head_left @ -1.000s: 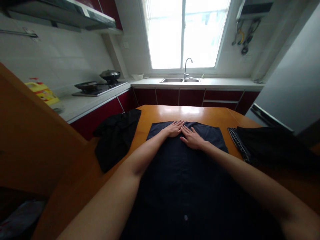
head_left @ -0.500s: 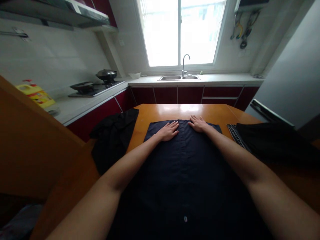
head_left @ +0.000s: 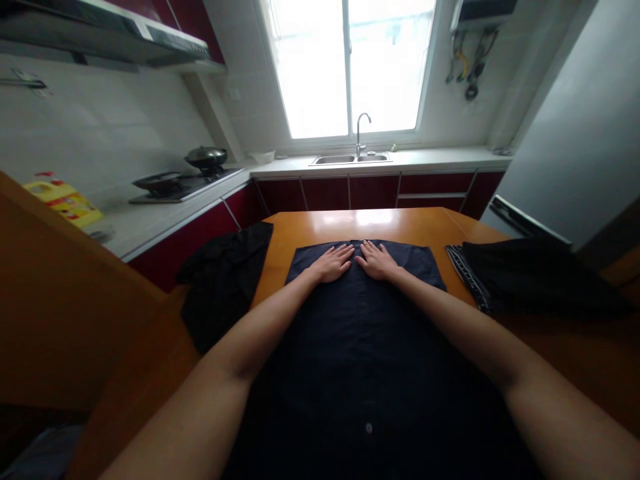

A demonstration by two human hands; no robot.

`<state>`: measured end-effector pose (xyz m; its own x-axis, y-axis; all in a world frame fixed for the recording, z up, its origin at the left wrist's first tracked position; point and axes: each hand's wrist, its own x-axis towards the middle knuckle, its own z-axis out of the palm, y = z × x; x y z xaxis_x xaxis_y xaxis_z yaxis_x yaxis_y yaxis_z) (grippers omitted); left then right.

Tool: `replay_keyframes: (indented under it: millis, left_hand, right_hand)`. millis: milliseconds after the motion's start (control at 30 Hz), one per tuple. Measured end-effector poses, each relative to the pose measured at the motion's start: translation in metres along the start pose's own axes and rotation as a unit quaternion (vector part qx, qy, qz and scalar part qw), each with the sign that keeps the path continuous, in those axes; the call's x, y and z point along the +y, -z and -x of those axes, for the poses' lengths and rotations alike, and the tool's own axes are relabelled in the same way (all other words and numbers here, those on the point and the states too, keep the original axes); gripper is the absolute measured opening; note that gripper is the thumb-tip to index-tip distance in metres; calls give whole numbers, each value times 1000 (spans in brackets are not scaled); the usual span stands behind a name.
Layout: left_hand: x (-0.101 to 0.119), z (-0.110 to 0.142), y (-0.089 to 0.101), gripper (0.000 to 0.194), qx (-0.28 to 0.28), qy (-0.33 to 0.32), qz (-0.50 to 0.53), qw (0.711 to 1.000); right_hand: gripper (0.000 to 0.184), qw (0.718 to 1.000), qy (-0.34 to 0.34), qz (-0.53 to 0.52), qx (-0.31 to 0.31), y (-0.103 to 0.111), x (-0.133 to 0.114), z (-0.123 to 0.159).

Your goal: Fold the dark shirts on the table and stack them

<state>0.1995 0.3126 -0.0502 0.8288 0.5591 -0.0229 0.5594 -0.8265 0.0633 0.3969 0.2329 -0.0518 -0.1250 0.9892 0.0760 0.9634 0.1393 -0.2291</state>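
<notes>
A dark navy shirt [head_left: 360, 347] lies spread over the wooden table [head_left: 295, 227], its far hem running across the tabletop. A single button shows near the bottom of the view, in line with the seam down its middle. My left hand [head_left: 332, 264] rests flat on the cloth close to the far hem, fingers stretched out. Beside it, my right hand [head_left: 376, 260] also presses flat on the shirt, fingers slightly spread, across the middle seam from the left. Neither hand grips the fabric.
Crumpled black cloth [head_left: 220, 280] hangs over the table's left edge. Folded dark cloth [head_left: 535, 273] with a patterned border lies at the right. Farther off are a stove with a lidded pan [head_left: 206, 157], a yellow jug [head_left: 65, 200] and a sink [head_left: 335, 160].
My right hand has slid left and slightly nearer along the shirt, now close to my left hand. The left hand stays in about the same place on the cloth. The view has shifted slightly.
</notes>
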Motion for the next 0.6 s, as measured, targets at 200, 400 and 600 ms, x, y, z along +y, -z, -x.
replay_keyframes:
  millis: [200, 400, 600]
  left_hand:
    - [3, 1, 4, 61, 1, 11, -6, 1000]
    - [7, 4, 9, 61, 2, 10, -5, 1000]
    - [7, 4, 10, 60, 7, 6, -9, 1000]
  right_hand:
    - [72, 1000, -5, 1, 12, 4, 7, -11]
    - [66, 999, 16, 16, 38, 19, 15, 21]
    - [72, 988, 155, -1, -1, 7, 25, 74]
